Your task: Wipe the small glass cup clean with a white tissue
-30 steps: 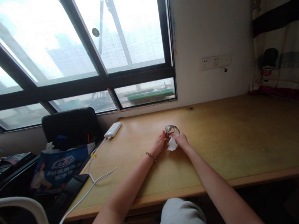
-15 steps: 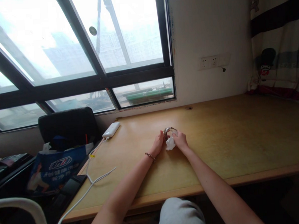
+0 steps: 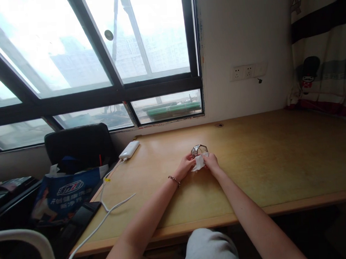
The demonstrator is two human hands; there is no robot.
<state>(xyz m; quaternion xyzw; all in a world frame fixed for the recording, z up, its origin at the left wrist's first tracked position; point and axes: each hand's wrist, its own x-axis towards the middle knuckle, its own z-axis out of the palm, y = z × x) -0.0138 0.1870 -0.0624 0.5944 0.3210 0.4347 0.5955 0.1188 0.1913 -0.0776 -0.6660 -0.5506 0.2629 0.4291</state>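
Observation:
Over the middle of the desk, my left hand [image 3: 187,164] is closed on the near left side of a small round shiny object [image 3: 195,150]. It has a curved rim and dark and silvery parts, and looks partly see-through; its exact kind is too small to make out. My right hand [image 3: 212,162] pinches a crumpled white tissue [image 3: 199,163] against the near side of this object. Part of the tissue hangs between both hands. The fingertips and the lower part of the round object are partly hidden. A braided bracelet [image 3: 174,180] circles my left wrist.
A white power bank [image 3: 129,150] with a white cable [image 3: 119,204] lies at the left of the wooden desk [image 3: 279,158]. Left of the desk are a black chair [image 3: 78,144] and a blue bag [image 3: 66,197]. The window and wall sockets [image 3: 243,71] are behind.
The round object has turned, showing more of its curved opening. My left fingers have shifted lower around it, and the tissue has moved slightly up and right with my right hand.

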